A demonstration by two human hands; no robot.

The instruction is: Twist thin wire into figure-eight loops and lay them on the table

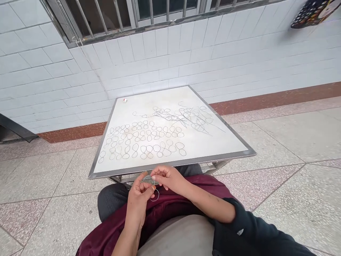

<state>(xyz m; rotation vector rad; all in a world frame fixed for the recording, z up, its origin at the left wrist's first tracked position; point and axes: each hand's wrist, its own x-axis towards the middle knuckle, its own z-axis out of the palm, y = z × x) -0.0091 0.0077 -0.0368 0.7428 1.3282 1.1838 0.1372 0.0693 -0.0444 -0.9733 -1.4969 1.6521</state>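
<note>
Between my two hands, over my lap at the table's near edge, is a thin wire bent into loops. My left hand pinches it between thumb and finger, with one round loop hanging to the right of the thumb. My right hand has its thumb and forefinger closed on the upper part of the wire. On the white table, rows of figure-eight wire shapes lie at the left and middle. A tangled heap of loose wire pieces lies behind them, to the right.
A small red and white object sits at the table's back left corner. The table has a grey metal rim and stands by a white tiled wall with a barred window. A patterned cloth item hangs at upper right.
</note>
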